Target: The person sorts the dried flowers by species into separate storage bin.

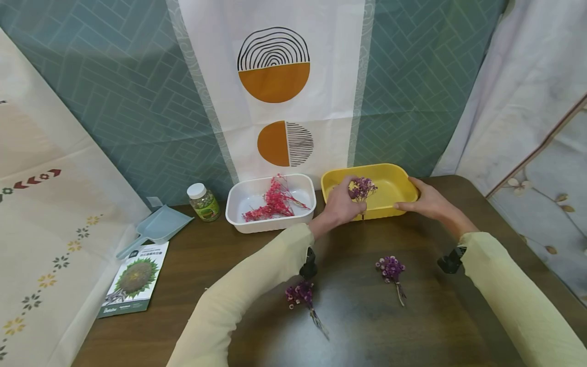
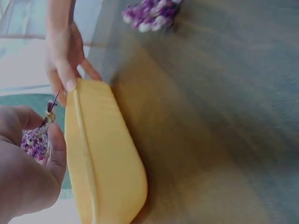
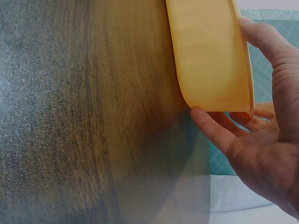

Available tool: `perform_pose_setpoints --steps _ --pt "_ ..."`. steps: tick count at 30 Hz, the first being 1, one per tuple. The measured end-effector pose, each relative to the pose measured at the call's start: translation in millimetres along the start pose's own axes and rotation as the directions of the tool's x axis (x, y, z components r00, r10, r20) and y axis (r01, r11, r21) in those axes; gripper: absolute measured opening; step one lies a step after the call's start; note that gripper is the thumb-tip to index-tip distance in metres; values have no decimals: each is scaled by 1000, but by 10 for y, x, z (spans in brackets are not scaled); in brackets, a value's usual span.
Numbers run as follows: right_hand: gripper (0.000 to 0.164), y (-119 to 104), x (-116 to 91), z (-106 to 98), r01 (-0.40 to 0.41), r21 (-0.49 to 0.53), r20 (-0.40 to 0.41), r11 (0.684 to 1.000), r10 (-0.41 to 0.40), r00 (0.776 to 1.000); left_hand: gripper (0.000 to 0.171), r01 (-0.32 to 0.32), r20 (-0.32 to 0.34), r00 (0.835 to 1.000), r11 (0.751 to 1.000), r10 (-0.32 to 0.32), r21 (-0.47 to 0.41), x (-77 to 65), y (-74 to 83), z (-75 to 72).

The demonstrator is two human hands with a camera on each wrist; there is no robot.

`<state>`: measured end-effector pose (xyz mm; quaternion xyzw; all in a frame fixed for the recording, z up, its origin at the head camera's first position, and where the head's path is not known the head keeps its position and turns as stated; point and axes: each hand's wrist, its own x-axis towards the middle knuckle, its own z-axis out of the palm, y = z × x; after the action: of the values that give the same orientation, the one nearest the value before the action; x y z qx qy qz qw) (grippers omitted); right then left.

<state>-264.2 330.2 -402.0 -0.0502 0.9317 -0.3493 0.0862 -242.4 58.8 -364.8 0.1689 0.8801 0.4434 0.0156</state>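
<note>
My left hand [image 1: 341, 205] pinches a small bunch of purple dried flowers [image 1: 363, 188] by its stems, over the front left part of a yellow plastic basin [image 1: 390, 210]. In the left wrist view the stems [image 2: 50, 113] are tied and sit between thumb and forefinger, blossoms hanging down. My right hand [image 1: 428, 201] grips the basin's right end, thumb at the front rim and fingers round the outer side. The right wrist view has that thumb [image 3: 264, 37] on the rim and a fingertip by the lower corner. Two more purple bunches [image 1: 391, 270] [image 1: 301, 294] lie on the table nearer me.
Left of the yellow basin stands a white basin [image 1: 234, 206] with pink-red dried flowers [image 1: 277, 200] in it. Farther left are a white-lidded jar [image 1: 204, 203], a light blue dustpan [image 1: 166, 224] and a sunflower seed packet [image 1: 137, 278]. Curtains hang behind the brown table [image 1: 357, 331].
</note>
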Motion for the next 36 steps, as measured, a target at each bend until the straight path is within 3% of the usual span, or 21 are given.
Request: perform_pose_setpoints --steps 15,26,36 --pt "110 -1 5 -12 -2 -13 -3 1000 2 1000 68 24 -56 998 993 -17 115 350 41 81" --pt "113 23 32 8 21 0 -18 1000 -21 1000 65 106 -97 991 986 -94 132 489 -37 146" --pt "111 27 10 22 22 22 -24 1000 -22 999 64 69 -74 996 984 -58 163 507 -92 220"
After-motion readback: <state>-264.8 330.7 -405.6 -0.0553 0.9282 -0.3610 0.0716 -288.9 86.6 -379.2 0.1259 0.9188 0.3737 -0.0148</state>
